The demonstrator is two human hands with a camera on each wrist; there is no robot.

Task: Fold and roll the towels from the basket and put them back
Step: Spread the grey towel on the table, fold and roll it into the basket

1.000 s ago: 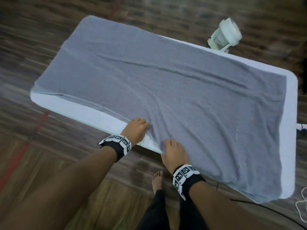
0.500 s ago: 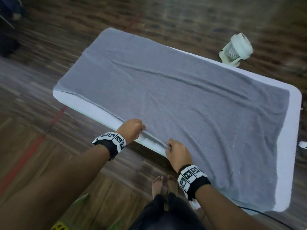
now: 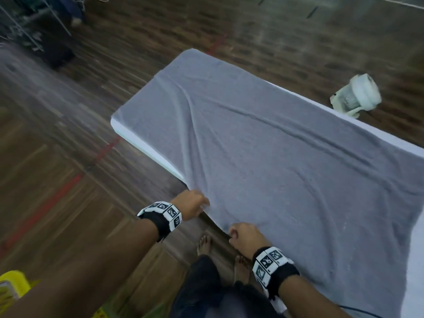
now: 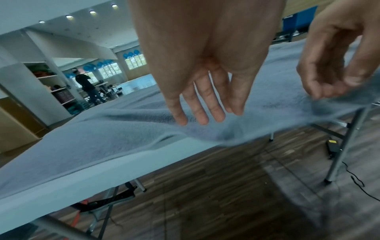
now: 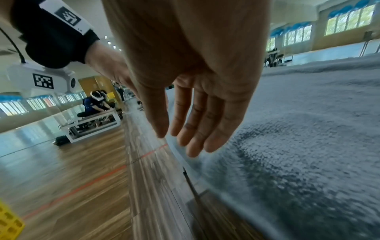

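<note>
One large grey towel [image 3: 275, 168] lies spread over the white folding table [image 3: 137, 138], creased towards its near left corner. My left hand [image 3: 202, 203] grips the towel's near hem just past the table's front edge. In the left wrist view its fingertips [image 4: 197, 118] and thumb meet on the fabric [image 4: 102, 138]. My right hand [image 3: 234, 235] pinches the same hem a hand's width to the right, seen as curled fingers [image 4: 320, 91] on the lifted edge. The stretch of hem between the hands hangs off the table. In the right wrist view the towel [image 5: 308, 129] fills the right side.
A white fan [image 3: 358, 97] sits on the wooden floor beyond the table. A yellow basket [image 3: 11, 288] stands at my lower left. My bare feet [image 3: 204, 244] are under the hands. Table legs [image 4: 345, 146] and a black power brick with its cable [image 4: 332, 146] are below.
Both hands have drawn the towel's near hem towards me, so it now covers the white strip of table in front. New creases fan out from my left hand.
</note>
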